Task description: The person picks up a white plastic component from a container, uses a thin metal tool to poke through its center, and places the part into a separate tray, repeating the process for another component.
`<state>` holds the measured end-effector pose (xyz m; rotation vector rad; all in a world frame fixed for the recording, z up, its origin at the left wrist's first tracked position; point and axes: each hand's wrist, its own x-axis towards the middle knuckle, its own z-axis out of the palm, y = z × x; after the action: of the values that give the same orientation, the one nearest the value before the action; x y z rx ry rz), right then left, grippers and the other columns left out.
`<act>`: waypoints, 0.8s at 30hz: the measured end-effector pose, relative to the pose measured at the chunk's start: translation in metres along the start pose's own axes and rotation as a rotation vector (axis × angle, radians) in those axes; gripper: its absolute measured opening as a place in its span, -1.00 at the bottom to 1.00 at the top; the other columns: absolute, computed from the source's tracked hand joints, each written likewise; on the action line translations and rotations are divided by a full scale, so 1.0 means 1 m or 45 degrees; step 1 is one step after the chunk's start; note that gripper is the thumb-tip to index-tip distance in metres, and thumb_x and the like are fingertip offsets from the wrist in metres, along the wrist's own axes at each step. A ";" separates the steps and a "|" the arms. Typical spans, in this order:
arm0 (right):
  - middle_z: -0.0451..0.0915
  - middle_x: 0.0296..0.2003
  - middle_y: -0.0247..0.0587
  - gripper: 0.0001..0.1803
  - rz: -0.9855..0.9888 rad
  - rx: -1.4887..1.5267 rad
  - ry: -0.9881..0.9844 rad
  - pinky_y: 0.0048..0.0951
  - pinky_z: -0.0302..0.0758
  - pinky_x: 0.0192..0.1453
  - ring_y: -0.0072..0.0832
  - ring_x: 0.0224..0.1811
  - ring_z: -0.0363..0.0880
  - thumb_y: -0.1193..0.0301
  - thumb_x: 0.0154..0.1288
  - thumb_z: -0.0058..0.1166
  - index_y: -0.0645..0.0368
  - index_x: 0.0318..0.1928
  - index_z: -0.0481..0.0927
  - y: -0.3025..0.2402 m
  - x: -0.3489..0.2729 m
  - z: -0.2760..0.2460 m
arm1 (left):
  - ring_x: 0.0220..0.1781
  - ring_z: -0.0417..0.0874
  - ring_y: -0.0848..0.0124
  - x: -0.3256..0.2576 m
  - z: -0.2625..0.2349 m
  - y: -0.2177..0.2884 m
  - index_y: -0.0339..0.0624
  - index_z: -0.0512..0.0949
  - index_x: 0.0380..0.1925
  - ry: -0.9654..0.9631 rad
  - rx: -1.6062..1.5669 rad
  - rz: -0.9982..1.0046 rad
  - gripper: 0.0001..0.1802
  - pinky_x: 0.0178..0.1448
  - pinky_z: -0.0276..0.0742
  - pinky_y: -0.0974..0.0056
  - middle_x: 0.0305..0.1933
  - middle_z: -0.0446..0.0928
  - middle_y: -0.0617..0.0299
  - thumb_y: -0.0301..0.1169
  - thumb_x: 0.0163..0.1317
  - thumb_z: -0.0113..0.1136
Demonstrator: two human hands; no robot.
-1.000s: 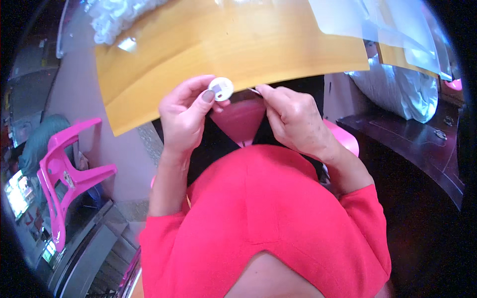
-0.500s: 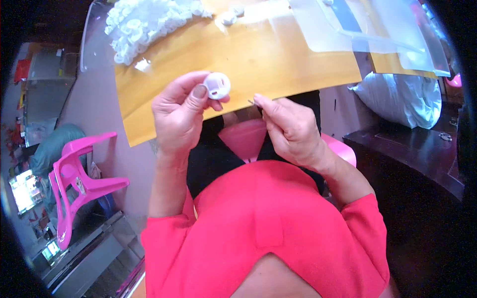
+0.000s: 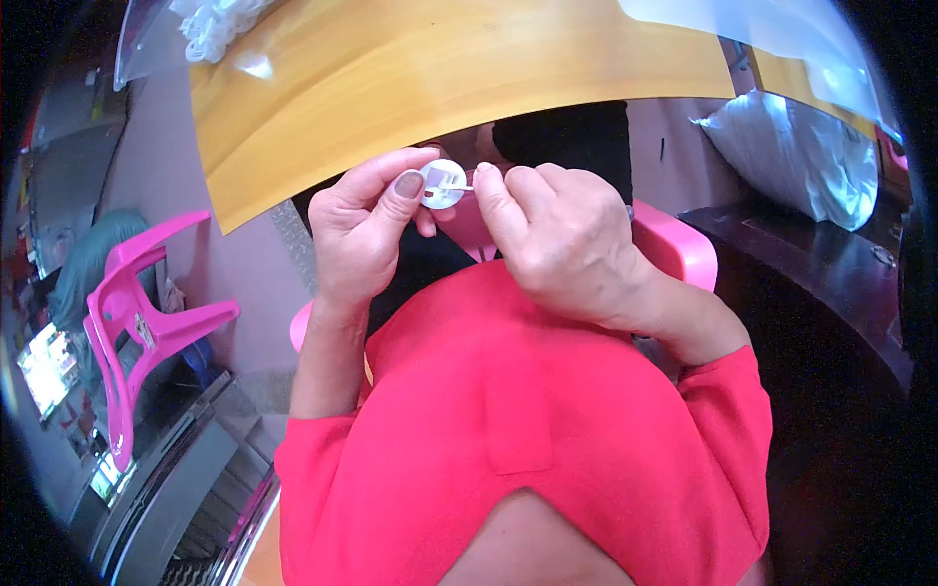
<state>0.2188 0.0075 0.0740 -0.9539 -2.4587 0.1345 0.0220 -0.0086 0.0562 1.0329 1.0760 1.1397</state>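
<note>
My left hand is closed on a small round white plastic cap, held between thumb and fingers just off the table's near edge. The cap's hollow side, with slot-like shapes in it, faces up toward me. A thin, pale, pin-like piece reaches from my right hand to the cap's inside. My right thumb and index finger pinch that piece; its exact kind is too small to make out. The other right fingers are curled in.
Across the front stretches a yellow wooden table. A pile of white plastic parts lies at its far left, and a translucent plastic tray sits far right. A pink plastic chair stands left; a white sack rests on a dark bench at right.
My right hand has moved left, bringing the thin piece from apart to the cap. The table and pile now show higher in the picture.
</note>
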 end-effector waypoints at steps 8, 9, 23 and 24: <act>0.41 -0.64 -0.26 -0.76 0.016 -0.195 0.019 -0.50 0.36 -0.60 -0.48 -0.61 0.45 0.38 0.01 0.05 0.36 -0.40 0.55 0.000 -0.006 0.007 | -0.40 0.62 0.47 0.003 0.008 -0.009 -0.40 0.55 -0.08 -0.004 0.062 0.022 -0.77 -0.35 0.57 0.44 -0.31 0.63 0.06 -0.51 0.33 0.09; 0.42 -0.64 -0.26 -0.75 0.018 -0.189 0.011 -0.49 0.36 -0.61 -0.48 -0.62 0.45 0.38 0.02 0.04 0.37 -0.40 0.56 0.000 -0.006 0.007 | -0.40 0.62 0.47 0.003 0.008 -0.010 -0.40 0.55 -0.08 -0.005 0.062 0.019 -0.77 -0.35 0.57 0.44 -0.31 0.63 0.06 -0.51 0.33 0.09; 0.41 -0.60 -0.24 -0.73 0.085 -0.032 -0.231 -0.49 0.43 -0.59 -0.48 -0.59 0.50 0.46 0.04 0.08 0.44 -0.27 0.51 -0.008 -0.002 0.011 | -0.34 0.63 0.44 0.000 0.000 -0.020 -0.42 0.56 -0.12 -0.014 0.085 0.056 -0.81 -0.26 0.61 0.42 -0.25 0.61 0.04 -0.59 0.29 0.10; 0.42 -0.60 -0.24 -0.77 0.102 0.007 -0.291 -0.48 0.44 -0.59 -0.47 -0.60 0.51 0.46 0.05 0.07 0.40 -0.30 0.50 -0.008 -0.002 0.011 | -0.34 0.63 0.44 0.000 -0.001 -0.023 -0.42 0.56 -0.12 -0.014 0.081 0.053 -0.81 -0.26 0.61 0.42 -0.25 0.61 0.04 -0.59 0.29 0.10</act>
<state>0.2098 0.0014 0.0662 -1.0879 -2.6251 0.2923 0.0246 -0.0111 0.0336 1.1149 1.0925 1.1380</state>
